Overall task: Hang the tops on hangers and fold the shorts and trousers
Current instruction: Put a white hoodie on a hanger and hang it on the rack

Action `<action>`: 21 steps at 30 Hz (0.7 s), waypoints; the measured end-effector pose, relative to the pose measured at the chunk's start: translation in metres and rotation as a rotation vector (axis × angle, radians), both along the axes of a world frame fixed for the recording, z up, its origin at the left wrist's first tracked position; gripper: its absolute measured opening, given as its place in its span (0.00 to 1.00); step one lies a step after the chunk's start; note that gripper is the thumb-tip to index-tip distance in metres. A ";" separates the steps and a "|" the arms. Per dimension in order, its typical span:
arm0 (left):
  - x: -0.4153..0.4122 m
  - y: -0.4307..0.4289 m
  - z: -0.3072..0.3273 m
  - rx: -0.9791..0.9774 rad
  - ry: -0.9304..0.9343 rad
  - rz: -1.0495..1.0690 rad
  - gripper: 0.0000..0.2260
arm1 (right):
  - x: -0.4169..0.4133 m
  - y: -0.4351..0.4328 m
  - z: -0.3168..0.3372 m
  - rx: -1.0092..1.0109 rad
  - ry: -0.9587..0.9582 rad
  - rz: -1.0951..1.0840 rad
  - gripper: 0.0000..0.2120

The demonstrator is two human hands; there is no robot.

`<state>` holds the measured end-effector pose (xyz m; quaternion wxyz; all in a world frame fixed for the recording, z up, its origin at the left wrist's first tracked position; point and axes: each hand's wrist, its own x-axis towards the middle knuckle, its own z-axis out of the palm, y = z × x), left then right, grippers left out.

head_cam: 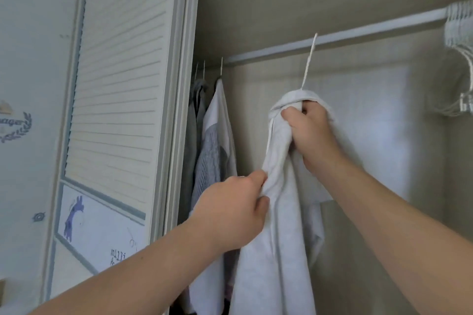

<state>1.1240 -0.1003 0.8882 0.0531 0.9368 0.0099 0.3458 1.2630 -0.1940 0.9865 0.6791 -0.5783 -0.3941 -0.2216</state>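
Only one view is given, taken by a head-worn wide-angle camera. It is aimed forward and upward into an open wardrobe (256,7), whose rail (358,32) is seen closely from below.

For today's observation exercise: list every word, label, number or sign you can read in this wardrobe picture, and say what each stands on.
"nage": partial word in the wreath emblem at the left edge, cut off by the frame; reading uncertain.
Small dark lettering on the door's lower panel: tilted and blurred, unreadable.
The white top, gripped by the left hand and right hand: no text visible.
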 end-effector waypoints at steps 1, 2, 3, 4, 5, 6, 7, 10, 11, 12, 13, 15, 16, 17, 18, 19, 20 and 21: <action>0.012 0.003 0.010 0.042 -0.007 0.018 0.06 | 0.012 0.004 0.012 0.015 -0.010 0.002 0.18; 0.024 0.006 0.021 0.085 -0.017 0.043 0.06 | 0.024 0.007 0.024 0.029 -0.022 0.004 0.16; 0.035 0.008 0.031 0.128 -0.029 0.071 0.06 | 0.035 0.010 0.036 0.038 -0.039 0.005 0.13; 0.045 0.011 0.042 0.165 -0.042 0.098 0.06 | 0.045 0.012 0.049 0.042 -0.059 0.001 0.09; 0.056 0.013 0.054 0.194 -0.056 0.123 0.07 | 0.056 0.014 0.062 0.046 -0.078 -0.013 0.06; 0.067 0.014 0.065 0.216 -0.069 0.145 0.07 | 0.066 0.015 0.075 0.050 -0.095 -0.031 0.06; 0.077 0.016 0.076 0.233 -0.082 0.167 0.08 | 0.076 0.016 0.088 0.055 -0.107 -0.048 0.07; 0.108 0.020 0.110 0.251 -0.115 0.204 0.07 | 0.104 0.019 0.127 0.038 -0.118 -0.089 0.08; 0.117 0.021 0.120 0.262 -0.121 0.214 0.07 | 0.113 0.020 0.138 0.026 -0.111 -0.092 0.10; 0.126 0.021 0.129 0.277 -0.125 0.227 0.07 | 0.122 0.020 0.147 0.015 -0.097 -0.093 0.11; 0.134 0.021 0.136 0.288 -0.128 0.244 0.07 | 0.131 0.021 0.155 0.008 -0.077 -0.099 0.12; 0.147 0.021 0.149 0.301 -0.132 0.281 0.07 | 0.150 0.021 0.167 0.005 -0.029 -0.122 0.13; 0.153 0.021 0.154 0.306 -0.132 0.293 0.06 | 0.159 0.021 0.171 0.003 -0.008 -0.134 0.13; 0.158 0.020 0.158 0.308 -0.129 0.301 0.05 | 0.168 0.020 0.173 0.000 0.014 -0.142 0.14; 0.163 0.020 0.160 0.306 -0.123 0.306 0.04 | 0.176 0.018 0.174 -0.004 0.044 -0.147 0.15; 0.167 0.020 0.162 0.301 -0.116 0.310 0.03 | 0.182 0.017 0.174 -0.009 0.075 -0.150 0.15; 0.171 0.020 0.162 0.297 -0.105 0.312 0.03 | 0.188 0.016 0.173 -0.021 0.099 -0.155 0.16; 0.175 0.020 0.161 0.295 -0.091 0.313 0.04 | 0.192 0.015 0.171 -0.037 0.111 -0.159 0.15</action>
